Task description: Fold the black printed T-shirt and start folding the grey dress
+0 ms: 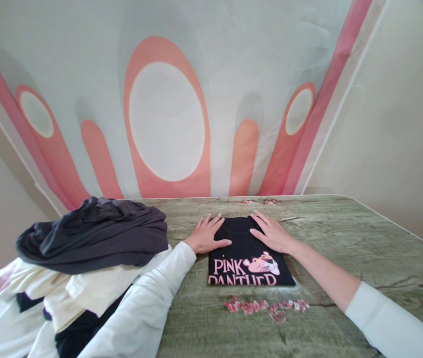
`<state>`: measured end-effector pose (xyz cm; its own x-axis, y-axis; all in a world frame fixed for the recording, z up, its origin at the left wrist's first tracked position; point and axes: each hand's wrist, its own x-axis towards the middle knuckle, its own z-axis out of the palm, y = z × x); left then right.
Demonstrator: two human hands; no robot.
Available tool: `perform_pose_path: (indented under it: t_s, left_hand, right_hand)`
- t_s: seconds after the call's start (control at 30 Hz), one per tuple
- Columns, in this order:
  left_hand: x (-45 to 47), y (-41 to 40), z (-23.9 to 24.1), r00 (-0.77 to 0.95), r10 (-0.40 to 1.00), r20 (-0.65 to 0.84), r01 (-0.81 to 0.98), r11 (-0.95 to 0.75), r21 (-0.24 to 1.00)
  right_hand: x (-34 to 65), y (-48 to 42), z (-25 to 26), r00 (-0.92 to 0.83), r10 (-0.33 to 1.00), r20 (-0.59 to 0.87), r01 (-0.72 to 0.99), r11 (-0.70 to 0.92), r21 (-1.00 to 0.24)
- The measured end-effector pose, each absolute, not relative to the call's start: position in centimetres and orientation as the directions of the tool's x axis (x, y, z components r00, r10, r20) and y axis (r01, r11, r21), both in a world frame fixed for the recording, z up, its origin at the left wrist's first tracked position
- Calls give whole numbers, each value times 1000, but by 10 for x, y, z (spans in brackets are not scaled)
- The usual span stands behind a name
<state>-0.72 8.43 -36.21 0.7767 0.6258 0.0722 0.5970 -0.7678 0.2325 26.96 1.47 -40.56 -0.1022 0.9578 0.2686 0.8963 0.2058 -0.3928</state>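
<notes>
A black T-shirt (241,243), folded into a neat rectangle, lies flat on the wood-patterned table. Pink lettering and a pink cartoon panther head show on its near part. My left hand (208,235) rests at the shirt's left edge, fingers spread, its thumb lying across the black fabric. On the opposite side, my right hand (271,233) lies with fingers stretched out along the upper right edge. Both palms face down, and neither hand grips anything.
At the left is a loose heap of clothes, with a dark grey garment (95,233) on top of cream garments (99,291) and other white and black ones. The table (345,238) has printed pink blossoms. Behind it stands a wall with a pink and white pattern (166,119).
</notes>
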Motion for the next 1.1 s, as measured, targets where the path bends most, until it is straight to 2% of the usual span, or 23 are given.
perform_pose_path:
  t_s: [0.13, 0.23, 0.4, 0.53, 0.63, 0.83, 1.03, 1.1]
  left_hand:
    - [-3, 64, -349, 790, 596, 143, 568, -800, 193]
    - [8, 35, -338, 859, 502, 96, 480, -857, 188]
    - [29, -10, -339, 942, 324, 92, 304, -935, 185]
    - [35, -19, -346, 945, 306, 115, 282, -941, 186]
    - [35, -16, -348, 947, 297, 123, 273, -945, 180]
    - [36, -18, -350, 945, 298, 132, 274, -946, 175]
    - [31, -6, -344, 959, 262, 103, 228, -938, 261]
    - [24, 11, -344, 947, 305, 106, 266, -922, 280]
  right_hand:
    - [289, 25, -409, 16, 924, 382, 812, 211, -544]
    - [307, 33, -411, 112, 929, 354, 731, 164, -663]
    - [321, 39, -404, 113, 938, 327, 695, 161, -701]
    - [319, 41, -400, 92, 957, 275, 640, 154, -752]
    - [316, 45, -402, 76, 967, 242, 672, 129, -729]
    - [310, 58, -406, 142, 953, 266, 812, 41, -582]
    - [304, 59, -408, 236, 915, 327, 844, -26, -535]
    - [302, 56, -407, 253, 887, 387, 846, -9, -532]
